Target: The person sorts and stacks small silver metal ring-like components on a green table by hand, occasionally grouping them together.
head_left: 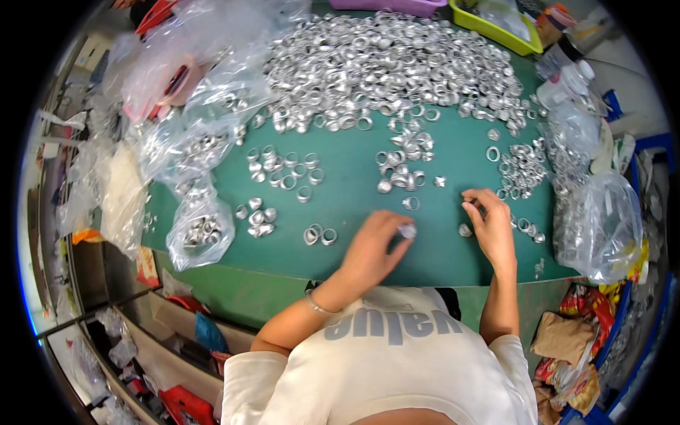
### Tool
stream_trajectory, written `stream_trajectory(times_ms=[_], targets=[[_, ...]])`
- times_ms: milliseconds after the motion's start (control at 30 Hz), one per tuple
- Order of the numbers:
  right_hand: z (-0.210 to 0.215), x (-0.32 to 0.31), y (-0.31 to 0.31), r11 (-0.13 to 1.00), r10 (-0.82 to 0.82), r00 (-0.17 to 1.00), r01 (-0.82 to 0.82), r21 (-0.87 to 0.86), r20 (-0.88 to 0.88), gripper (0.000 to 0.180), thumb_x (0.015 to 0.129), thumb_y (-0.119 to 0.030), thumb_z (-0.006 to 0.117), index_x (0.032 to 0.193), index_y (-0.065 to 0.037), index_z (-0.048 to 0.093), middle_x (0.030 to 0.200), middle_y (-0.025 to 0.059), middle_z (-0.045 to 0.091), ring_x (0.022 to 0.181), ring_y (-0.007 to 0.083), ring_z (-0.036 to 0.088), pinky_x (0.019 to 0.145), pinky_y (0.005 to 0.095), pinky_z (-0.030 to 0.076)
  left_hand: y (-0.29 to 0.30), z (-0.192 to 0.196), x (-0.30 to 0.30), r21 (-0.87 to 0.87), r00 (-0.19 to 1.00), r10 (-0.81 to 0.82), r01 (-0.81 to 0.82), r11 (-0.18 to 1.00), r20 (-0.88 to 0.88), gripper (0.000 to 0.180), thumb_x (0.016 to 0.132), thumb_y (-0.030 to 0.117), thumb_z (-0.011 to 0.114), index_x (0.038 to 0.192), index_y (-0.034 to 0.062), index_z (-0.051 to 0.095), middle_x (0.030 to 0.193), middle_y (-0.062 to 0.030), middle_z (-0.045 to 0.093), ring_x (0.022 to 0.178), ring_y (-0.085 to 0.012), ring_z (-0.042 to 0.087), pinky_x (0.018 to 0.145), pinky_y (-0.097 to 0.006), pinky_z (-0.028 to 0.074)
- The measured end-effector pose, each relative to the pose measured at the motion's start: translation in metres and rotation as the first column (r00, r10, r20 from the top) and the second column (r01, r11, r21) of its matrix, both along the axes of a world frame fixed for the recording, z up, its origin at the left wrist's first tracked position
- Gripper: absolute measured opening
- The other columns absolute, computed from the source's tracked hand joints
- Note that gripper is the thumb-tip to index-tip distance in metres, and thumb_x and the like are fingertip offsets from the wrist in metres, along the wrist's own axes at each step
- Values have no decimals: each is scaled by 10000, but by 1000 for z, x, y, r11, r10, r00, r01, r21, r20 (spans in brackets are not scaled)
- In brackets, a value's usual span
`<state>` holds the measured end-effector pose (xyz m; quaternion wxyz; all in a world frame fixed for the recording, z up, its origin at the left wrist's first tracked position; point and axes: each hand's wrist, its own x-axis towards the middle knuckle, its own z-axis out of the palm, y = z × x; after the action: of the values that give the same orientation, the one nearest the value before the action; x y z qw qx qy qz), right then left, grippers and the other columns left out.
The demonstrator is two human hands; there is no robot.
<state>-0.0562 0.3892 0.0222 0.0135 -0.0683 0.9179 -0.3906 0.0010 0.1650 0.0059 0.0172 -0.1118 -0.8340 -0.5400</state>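
My left hand is closed over the front of the green table, with a silver ring between thumb and fingertips. To its right, my right hand hovers with bent fingers, thumb and index slightly apart and nothing visible between them. A single ring lies on the table just below those fingertips. Another loose ring is above my left hand, under a small cluster of rings. Two or three plain rings sit left of my left hand.
A large heap of silver rings covers the far part of the table. Small ring groups lie at left, a smaller pile at right. Clear plastic bags hold rings on the left; another bag edges the right. A yellow-green tray stands behind.
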Motion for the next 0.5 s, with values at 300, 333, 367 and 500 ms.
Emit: stream_trajectory(times_ms=[300, 333, 367, 500], targets=[[14, 9, 42, 990, -141, 990, 141, -2, 23, 150, 802, 38, 618, 951, 43, 635, 842, 156, 634, 740, 279, 607, 679, 352, 475, 90, -33, -32, -7, 981, -187, 187, 982, -52, 334, 795, -7, 627, 1117, 17, 543, 1110, -149, 519, 980, -346, 526, 843, -393, 454], [12, 10, 43, 989, -149, 988, 150, -18, 36, 149, 803, 39, 616, 951, 42, 635, 848, 157, 634, 761, 288, 609, 692, 358, 475, 96, -36, -34, -23, 982, -185, 184, 983, -30, 362, 796, -17, 612, 1148, 13, 534, 1158, -163, 507, 1035, -356, 514, 878, -397, 445], [9, 10, 45, 993, -121, 993, 120, 16, 12, 149, 803, 36, 615, 951, 37, 637, 864, 160, 635, 792, 300, 605, 713, 367, 474, 101, -39, -35, -39, 984, -179, 179, 983, -10, 391, 797, -26, 598, 1179, 8, 525, 1206, -176, 494, 1090, -365, 503, 913, -400, 437], [-4, 11, 40, 993, -59, 990, 71, 93, -127, 144, 804, 20, 614, 945, 21, 645, 926, 170, 632, 893, 341, 582, 784, 398, 465, 105, -38, -29, -323, 930, -307, 233, 917, -201, 531, 766, -80, 548, 1286, -14, 459, 1363, -240, 385, 1277, -406, 359, 1046, -416, 348]])
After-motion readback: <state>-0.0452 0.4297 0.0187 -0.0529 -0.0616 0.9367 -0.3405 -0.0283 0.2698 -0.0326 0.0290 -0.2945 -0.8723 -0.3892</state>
